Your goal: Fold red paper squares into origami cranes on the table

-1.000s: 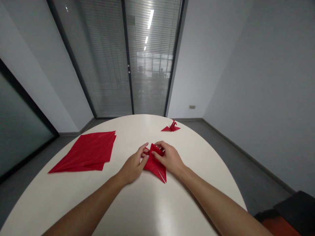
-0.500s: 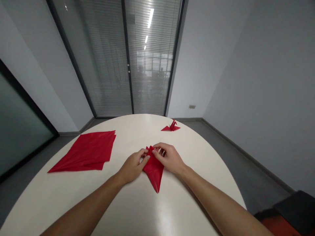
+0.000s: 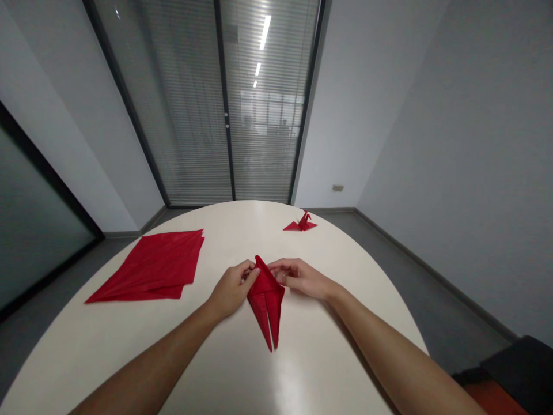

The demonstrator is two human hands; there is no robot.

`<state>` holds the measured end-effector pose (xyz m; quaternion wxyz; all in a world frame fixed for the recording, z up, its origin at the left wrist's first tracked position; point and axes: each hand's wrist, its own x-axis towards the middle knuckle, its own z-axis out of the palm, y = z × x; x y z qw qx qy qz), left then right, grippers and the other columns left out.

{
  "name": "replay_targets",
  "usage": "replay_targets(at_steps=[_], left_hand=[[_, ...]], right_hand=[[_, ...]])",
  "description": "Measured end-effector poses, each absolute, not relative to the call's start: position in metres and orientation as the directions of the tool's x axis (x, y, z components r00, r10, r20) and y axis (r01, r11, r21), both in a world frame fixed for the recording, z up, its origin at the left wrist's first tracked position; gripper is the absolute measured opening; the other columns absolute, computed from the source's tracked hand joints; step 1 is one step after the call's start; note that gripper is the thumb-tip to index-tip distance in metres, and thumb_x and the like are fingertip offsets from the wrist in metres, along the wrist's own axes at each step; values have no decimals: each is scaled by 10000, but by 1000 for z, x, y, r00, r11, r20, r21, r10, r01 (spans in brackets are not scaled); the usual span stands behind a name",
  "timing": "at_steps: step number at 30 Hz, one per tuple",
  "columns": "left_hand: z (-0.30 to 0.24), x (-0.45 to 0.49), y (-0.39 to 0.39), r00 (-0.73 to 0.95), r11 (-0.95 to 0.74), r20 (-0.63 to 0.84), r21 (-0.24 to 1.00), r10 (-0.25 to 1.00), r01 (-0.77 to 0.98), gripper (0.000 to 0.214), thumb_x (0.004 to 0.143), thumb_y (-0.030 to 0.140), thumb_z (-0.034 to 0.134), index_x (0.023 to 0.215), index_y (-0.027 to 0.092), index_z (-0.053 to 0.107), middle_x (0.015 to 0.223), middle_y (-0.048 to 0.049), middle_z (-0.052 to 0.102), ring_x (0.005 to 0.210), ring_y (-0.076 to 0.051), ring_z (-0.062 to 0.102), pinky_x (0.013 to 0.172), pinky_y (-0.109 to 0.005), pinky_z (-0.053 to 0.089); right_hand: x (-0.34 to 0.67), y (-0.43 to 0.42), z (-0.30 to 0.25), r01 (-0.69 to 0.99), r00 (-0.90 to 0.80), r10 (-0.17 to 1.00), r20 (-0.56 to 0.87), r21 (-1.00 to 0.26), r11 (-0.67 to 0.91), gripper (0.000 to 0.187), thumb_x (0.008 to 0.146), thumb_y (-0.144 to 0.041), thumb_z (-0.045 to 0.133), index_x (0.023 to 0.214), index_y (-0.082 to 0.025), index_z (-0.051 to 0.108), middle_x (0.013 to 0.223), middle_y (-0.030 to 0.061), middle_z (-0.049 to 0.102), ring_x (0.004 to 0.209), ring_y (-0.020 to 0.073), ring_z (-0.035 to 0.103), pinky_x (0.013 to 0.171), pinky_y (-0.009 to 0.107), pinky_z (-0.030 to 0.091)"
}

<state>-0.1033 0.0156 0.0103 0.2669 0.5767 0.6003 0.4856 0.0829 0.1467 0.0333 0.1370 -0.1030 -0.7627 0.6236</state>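
Observation:
A partly folded red paper (image 3: 265,300) lies on the round white table (image 3: 242,369) in front of me, its two long points aimed toward me. My left hand (image 3: 231,291) pinches its left upper edge with fingers curled. My right hand (image 3: 300,278) grips the right upper edge, fingers closed on the fold. The paper's top flap stands raised between both hands.
A stack of flat red paper sheets (image 3: 153,266) lies at the left of the table. A finished red paper crane (image 3: 301,223) sits at the far edge. Glass doors with blinds (image 3: 224,104) stand beyond. A dark chair (image 3: 510,369) is at the lower right.
The folded paper has turned so its points face me and has slid slightly nearer. Both hands moved apart to its upper edges, and the top flap now stands up.

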Motion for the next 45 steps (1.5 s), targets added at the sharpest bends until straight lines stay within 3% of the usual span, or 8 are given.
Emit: replay_targets(at_steps=[6, 11, 18, 24, 29, 37, 40, 45], left_hand=[[18, -100, 11, -174, -134, 277, 812, 945, 568, 300, 998, 373, 454, 947, 190, 687, 826, -20, 715, 732, -180, 625, 698, -278, 457], [23, -96, 9, -105, -151, 304, 708, 947, 690, 293, 999, 325, 454, 877, 198, 688, 819, -26, 725, 733, -186, 641, 717, -286, 440], [20, -95, 9, -37, -183, 341, 589, 939, 787, 333, 1015, 319, 416, 806, 208, 650, 784, -29, 704, 745, -194, 631, 717, -290, 410], [21, -97, 8, -34, -178, 335, 581, 942, 794, 365, 1026, 328, 379, 750, 206, 585, 743, -22, 664, 716, -187, 600, 699, -292, 386], [21, -97, 8, -56, -163, 309, 639, 949, 752, 384, 1035, 358, 353, 730, 209, 531, 711, -2, 624, 684, -175, 571, 675, -288, 366], [17, -96, 9, -92, -121, 285, 649, 954, 751, 376, 1037, 382, 335, 754, 215, 517, 694, 6, 595, 660, -179, 560, 653, -294, 351], [17, -96, 9, -113, -111, 284, 666, 952, 737, 372, 1041, 388, 327, 791, 217, 544, 702, 2, 610, 657, -182, 573, 654, -297, 362], [17, -96, 8, -134, -103, 303, 652, 943, 751, 312, 1032, 364, 362, 898, 223, 606, 777, -14, 676, 719, -197, 624, 688, -301, 391]], right_hand=[[79, 140, 30, -19, -914, 387, 123, -965, 262, 393, 909, -448, 648, 1182, -170, 692, 1043, 83, 731, 933, 200, 660, 875, 354, 506], [75, 132, 36, -46, -821, 498, 281, -900, 433, 342, 915, -358, 652, 1219, -206, 681, 1042, 63, 723, 911, 180, 648, 831, 320, 499], [70, 128, 36, -70, -796, 496, 347, -867, 494, 182, 929, -286, 611, 1035, -199, 731, 1027, 64, 733, 922, 187, 652, 796, 312, 482], [64, 128, 28, -90, -763, 586, 273, -942, 322, 205, 880, -388, 689, 937, -193, 720, 825, 32, 705, 734, 164, 608, 690, 298, 457], [60, 127, 24, -161, -756, 624, 198, -980, 115, 278, 814, -452, 754, 905, -194, 706, 796, 19, 686, 721, 163, 603, 697, 302, 458], [61, 127, 29, -146, -767, 621, 162, -986, 77, 234, 887, -328, 584, 1021, -208, 733, 862, 21, 690, 817, 174, 608, 783, 309, 456], [63, 128, 30, -136, -802, 586, 112, -991, 2, 296, 822, -242, 542, 1038, -205, 740, 894, 25, 708, 835, 174, 616, 787, 303, 454], [65, 129, 29, -108, -827, 547, 129, -992, 71, 310, 786, -238, 579, 1043, -201, 749, 925, 28, 714, 807, 166, 607, 753, 296, 453]])
